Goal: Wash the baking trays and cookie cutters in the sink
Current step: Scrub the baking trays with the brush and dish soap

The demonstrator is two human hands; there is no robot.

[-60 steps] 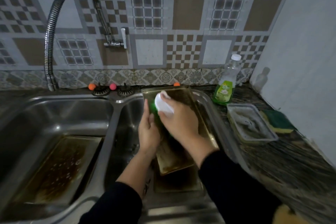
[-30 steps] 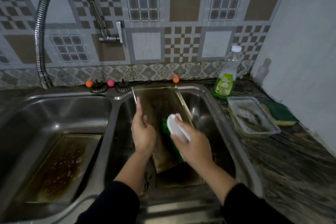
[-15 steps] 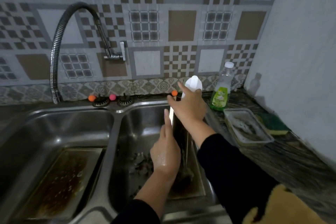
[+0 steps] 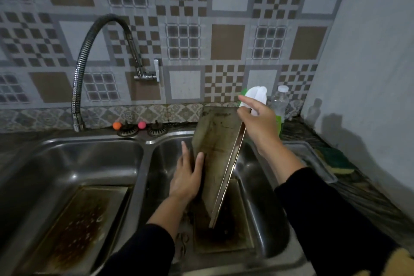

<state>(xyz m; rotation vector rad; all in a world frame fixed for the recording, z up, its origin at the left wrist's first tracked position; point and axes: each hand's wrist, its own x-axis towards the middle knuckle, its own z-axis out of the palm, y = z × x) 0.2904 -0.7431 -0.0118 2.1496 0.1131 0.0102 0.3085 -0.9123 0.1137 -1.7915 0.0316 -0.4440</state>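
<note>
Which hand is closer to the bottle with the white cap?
Right. The right hand, gripping the brush, is in front of the bottle; the left hand holds the baking tray by its left edge, farther off.

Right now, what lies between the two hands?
The baking tray, tilted on edge in the sink; left hand grips its side, right hand with brush at its top. Head view.

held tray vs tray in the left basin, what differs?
Pose: the held tray stands tipped on end in the right basin; the left-basin tray lies flat.
Contact: the left hand grips the held tray's side, the right hand, holding a brush, is at its top; nothing touches the left-basin tray.
Look: the held tray's face is greyish and streaked; the left-basin tray has brown spotted residue.
Shared: both rectangular metal, both still dirty.
</note>
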